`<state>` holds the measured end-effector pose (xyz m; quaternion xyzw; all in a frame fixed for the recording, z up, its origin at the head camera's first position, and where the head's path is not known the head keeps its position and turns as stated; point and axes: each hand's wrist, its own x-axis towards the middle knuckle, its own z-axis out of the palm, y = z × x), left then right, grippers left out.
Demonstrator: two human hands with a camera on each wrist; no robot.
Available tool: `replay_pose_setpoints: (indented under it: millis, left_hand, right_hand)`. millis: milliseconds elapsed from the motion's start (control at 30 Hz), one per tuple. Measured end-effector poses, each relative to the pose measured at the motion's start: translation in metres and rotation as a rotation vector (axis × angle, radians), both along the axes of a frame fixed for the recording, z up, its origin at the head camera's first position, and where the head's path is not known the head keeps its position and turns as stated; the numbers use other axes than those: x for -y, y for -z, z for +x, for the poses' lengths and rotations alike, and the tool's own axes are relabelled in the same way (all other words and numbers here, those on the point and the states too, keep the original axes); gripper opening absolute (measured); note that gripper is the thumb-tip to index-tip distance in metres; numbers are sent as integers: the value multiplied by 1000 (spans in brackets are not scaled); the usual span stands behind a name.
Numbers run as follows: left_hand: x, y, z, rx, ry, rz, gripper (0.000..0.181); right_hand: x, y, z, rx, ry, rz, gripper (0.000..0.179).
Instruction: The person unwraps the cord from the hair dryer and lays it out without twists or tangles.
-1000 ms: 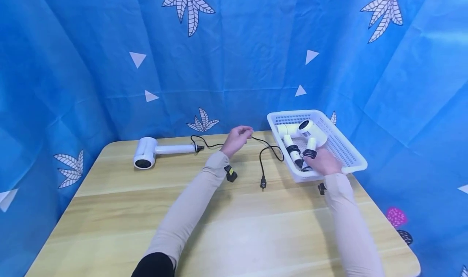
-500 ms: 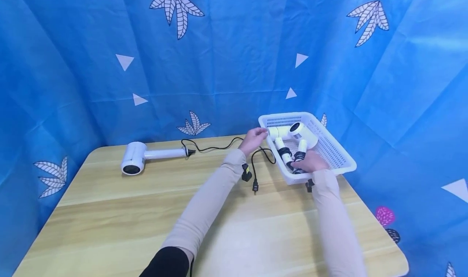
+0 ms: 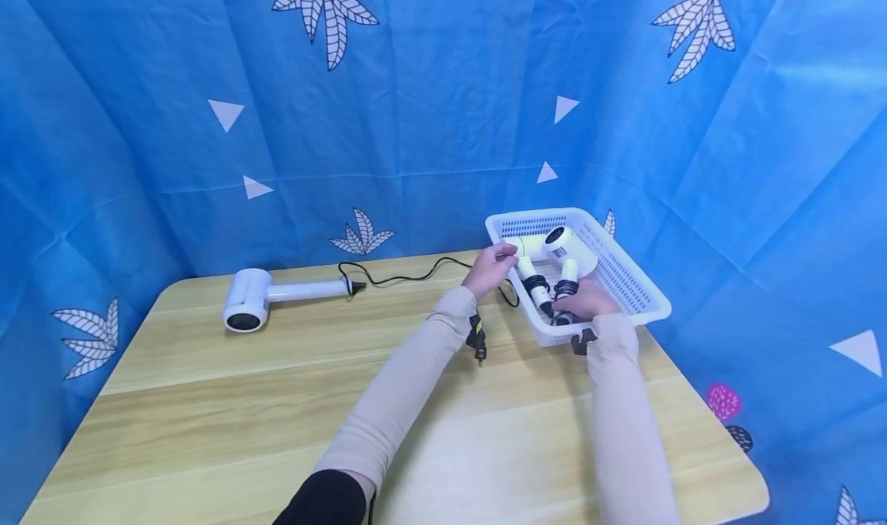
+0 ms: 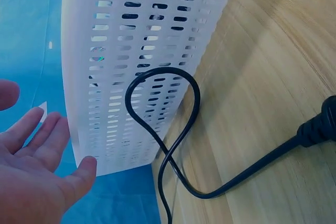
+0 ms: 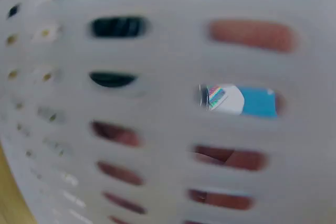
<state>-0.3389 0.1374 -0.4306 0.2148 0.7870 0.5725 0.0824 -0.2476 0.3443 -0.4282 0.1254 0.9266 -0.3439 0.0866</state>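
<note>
My left grip [image 3: 492, 269] is relaxed at the basket [image 3: 627, 275]'s rim; I can't tell whether the right grip [image 3: 587, 300] clasps the hair dryer [image 3: 580, 254] inside. Probably light, rigid, slick: I'd take its handle [image 3: 570, 269].

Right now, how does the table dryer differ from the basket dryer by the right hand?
The table dryer trails a loose cord; the basket dryer has a wound cord round its handle. The table dryer's handle points sideways, the basket dryer's toward the near side. Both are white, with a dark round end.
</note>
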Motion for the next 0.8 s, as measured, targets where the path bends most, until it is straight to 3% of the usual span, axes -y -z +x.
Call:
replay_pose_setpoints:
  millis: [200, 367, 567, 667, 800]
  left_hand:
    - [-2, -1, 1, -17, 10, -25, 40]
    - [-3, -2, 2, -17, 16, -53, 42]
    - [-6, -3, 2, -18, 21, -86, 43]
    - [-7, -2, 2, -16, 22, -109, 43]
    - [-7, -2, 1, 3, 21, -81, 42]
  right_hand:
    - [-6, -2, 5, -22, 92, -97, 52]
    - [-13, -6, 8, -58, 114, -94, 42]
    - [-19, -12, 9, -90, 124, -189, 34]
    - [-21, -13, 9, -94, 161, -294, 37]
    - [-23, -13, 10, -104, 211, -556, 54]
